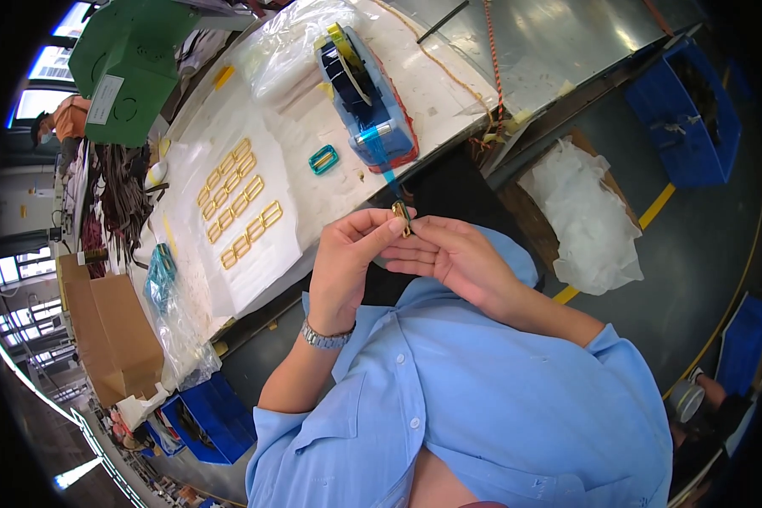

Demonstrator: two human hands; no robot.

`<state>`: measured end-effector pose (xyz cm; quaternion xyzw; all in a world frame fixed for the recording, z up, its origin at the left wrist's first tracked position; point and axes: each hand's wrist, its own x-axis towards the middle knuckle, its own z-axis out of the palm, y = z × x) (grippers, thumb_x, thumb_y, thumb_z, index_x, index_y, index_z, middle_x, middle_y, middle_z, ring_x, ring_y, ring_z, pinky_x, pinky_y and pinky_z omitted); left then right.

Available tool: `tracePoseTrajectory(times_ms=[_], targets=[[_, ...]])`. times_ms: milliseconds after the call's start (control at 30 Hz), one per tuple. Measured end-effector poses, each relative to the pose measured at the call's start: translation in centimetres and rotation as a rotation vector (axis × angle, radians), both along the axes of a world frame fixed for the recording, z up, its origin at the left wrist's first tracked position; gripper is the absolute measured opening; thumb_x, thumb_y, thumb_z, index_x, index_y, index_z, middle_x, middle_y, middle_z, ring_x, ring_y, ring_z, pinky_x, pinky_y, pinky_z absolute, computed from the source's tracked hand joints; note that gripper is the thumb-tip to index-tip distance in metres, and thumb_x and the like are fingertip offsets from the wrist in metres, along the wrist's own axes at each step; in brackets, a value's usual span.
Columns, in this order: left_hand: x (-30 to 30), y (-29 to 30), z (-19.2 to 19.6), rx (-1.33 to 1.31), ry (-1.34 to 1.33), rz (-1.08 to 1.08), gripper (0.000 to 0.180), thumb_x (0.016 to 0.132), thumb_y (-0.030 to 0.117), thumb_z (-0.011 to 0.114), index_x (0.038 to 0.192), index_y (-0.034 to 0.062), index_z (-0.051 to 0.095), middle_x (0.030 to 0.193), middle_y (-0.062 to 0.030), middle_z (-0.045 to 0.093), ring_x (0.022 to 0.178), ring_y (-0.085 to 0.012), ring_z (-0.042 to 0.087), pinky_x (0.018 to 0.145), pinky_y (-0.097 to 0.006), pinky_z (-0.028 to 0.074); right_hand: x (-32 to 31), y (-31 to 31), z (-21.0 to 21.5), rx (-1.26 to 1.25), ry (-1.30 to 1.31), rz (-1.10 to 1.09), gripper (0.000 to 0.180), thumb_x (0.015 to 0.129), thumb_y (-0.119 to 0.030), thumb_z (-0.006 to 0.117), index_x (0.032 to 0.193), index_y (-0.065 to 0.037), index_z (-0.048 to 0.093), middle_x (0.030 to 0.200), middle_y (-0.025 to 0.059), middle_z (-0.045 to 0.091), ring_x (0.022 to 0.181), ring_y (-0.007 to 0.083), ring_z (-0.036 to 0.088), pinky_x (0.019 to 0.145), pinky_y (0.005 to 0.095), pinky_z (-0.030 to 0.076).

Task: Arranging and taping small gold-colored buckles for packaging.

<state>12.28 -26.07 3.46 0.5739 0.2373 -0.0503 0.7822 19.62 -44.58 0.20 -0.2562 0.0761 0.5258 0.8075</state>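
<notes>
In front of my chest, both hands meet at a small gold buckle (401,218). My left hand (347,250), with a watch on its wrist, pinches the buckle between thumb and forefinger. From the other side my right hand (461,254) closes its thumb and forefinger on the buckle's edge, its other fingers loosely curved below. A strip of blue tape (389,175) runs down from the tape dispenser (379,110) toward the buckle. To the dispenser's left lies a buckle wrapped in blue-green film (323,160). Gold buckles (264,218) lie in rows on white sheeting (267,262).
A bag of blue-green wrapped pieces (161,275) lies at the table's left, beside a cardboard box (114,334). Blue crates (212,415) stand on the floor. At right, a carton holds white plastic (584,220). A person in orange (69,117) is at the far left.
</notes>
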Motion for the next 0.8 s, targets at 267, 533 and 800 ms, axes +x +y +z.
tracePoseTrajectory(times_ms=[267, 533, 800], targets=[[0.5, -0.6, 0.0, 0.026, -0.033, -0.002, 0.016, 0.105, 0.013, 0.074, 0.109, -0.002, 0.077, 0.117, -0.0104, 0.08, 0.101, -0.0112, 0.071, 0.093, -0.027, 0.055, 0.0, -0.4, -1.0, -0.089, -0.171, 0.039, 0.033, 0.116, -0.027, 0.057, 0.127, 0.003, 0.067, 0.118, 0.0201, 0.079, 0.106, 0.0254, 0.079, 0.093, 0.0379, 0.065], [1.0, -1.7, -0.5, 0.165, -0.08, 0.044, 0.02, 0.107, 0.013, 0.068, 0.115, -0.0036, 0.078, 0.106, -0.0055, 0.079, 0.093, -0.0084, 0.069, 0.086, -0.024, 0.055, -0.2, -0.7, -0.4, -0.092, -0.173, 0.035, 0.032, 0.116, -0.025, 0.055, 0.126, 0.003, 0.067, 0.118, 0.02, 0.078, 0.104, 0.024, 0.078, 0.094, 0.0388, 0.064], [1.6, -0.6, -1.4, 0.046, 0.024, 0.014, 0.018, 0.103, 0.012, 0.07, 0.101, -0.0032, 0.079, 0.089, -0.003, 0.076, 0.081, -0.007, 0.066, 0.073, -0.022, 0.053, 0.3, -0.8, 0.9, -0.051, -0.127, 0.079, 0.034, 0.116, -0.024, 0.054, 0.13, 0.005, 0.065, 0.123, 0.0202, 0.077, 0.105, 0.0238, 0.078, 0.096, 0.0398, 0.064]])
